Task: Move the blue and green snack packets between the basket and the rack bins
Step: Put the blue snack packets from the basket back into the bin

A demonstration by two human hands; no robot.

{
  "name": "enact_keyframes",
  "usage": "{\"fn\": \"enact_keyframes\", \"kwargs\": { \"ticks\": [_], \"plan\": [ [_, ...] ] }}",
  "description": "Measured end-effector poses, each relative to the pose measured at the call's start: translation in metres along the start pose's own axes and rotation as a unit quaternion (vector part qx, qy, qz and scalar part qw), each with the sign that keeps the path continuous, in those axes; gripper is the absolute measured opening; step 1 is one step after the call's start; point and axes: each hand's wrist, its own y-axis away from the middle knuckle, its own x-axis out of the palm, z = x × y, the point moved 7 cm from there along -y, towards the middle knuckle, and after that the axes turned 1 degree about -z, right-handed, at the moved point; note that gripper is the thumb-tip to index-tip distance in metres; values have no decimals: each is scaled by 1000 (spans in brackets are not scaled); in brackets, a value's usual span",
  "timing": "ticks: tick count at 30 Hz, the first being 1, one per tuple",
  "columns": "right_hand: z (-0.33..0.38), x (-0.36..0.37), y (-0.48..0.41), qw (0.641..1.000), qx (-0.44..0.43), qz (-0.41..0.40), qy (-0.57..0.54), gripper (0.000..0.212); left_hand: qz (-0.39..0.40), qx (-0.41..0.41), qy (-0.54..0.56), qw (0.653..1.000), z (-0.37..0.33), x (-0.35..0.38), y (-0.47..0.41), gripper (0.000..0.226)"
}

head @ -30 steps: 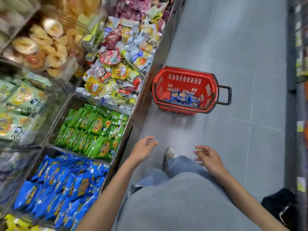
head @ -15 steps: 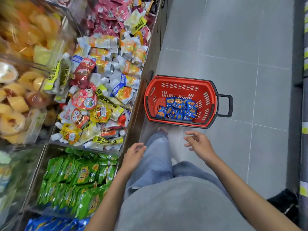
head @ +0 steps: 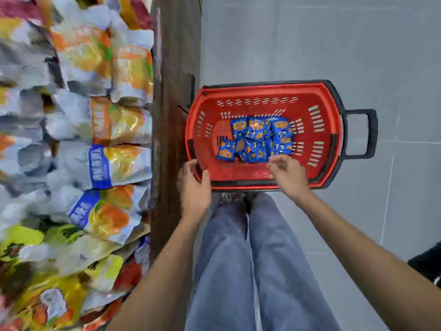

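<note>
A red basket (head: pixel 317 96) with a black handle (head: pixel 371 134) stands on the grey floor beside the rack. Several blue snack packets (head: pixel 256 139) lie in a heap at its bottom. My left hand (head: pixel 194 185) is at the basket's near left corner, fingers curled at the rim. My right hand (head: pixel 287 174) hovers over the near wall, its fingertips loosely curled just short of the nearest blue packet, holding nothing. No green packets are in view.
The rack (head: pixel 171 115) with its brown wooden side runs along the left, its bins full of blurred white, orange and yellow packets (head: pixel 114 158). My jeans-clad legs (head: pixel 250 259) stand just behind the basket. A black object (head: pixel 427 263) lies at the right edge.
I have stepped up to the basket and bent over it. Both hands moved forward to its near rim. The green and blue bins slid out of view.
</note>
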Motion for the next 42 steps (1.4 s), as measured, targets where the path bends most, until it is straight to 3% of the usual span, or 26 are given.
{"fn": "enact_keyframes", "kwargs": {
  "ticks": [6, 13, 16, 21, 32, 34, 37, 42],
  "plan": [
    [-72, 87, -153, 999, 25, 19, 36, 21, -80, 66, -112, 988, 67, 84, -71, 61],
    [-142, 200, -255, 988, 87, 87, 96, 29, -167, 157, -174, 958, 108, 120, -96, 71],
    [-159, 230, -282, 987, 137, 70, 48, 52, -192, 179, -183, 947, 112, 122, -97, 71],
    [-171, 255, -308, 982, 187, 33, 10, 70, -200, 192, -189, 942, 113, 123, -97, 68],
    [-183, 270, -319, 970, 231, 11, -73, 34, -190, 186, -191, 945, 114, 127, -99, 67],
    [-178, 276, -319, 961, 245, 20, -131, 46, -189, 187, -190, 945, 111, 128, -99, 66],
    [-171, 284, -317, 944, 276, 39, -176, 81, -187, 191, -194, 944, 112, 128, -100, 65],
    [-174, 284, -316, 937, 285, 29, -199, 72, -197, 197, -184, 943, 114, 127, -101, 66]
  ]
}}
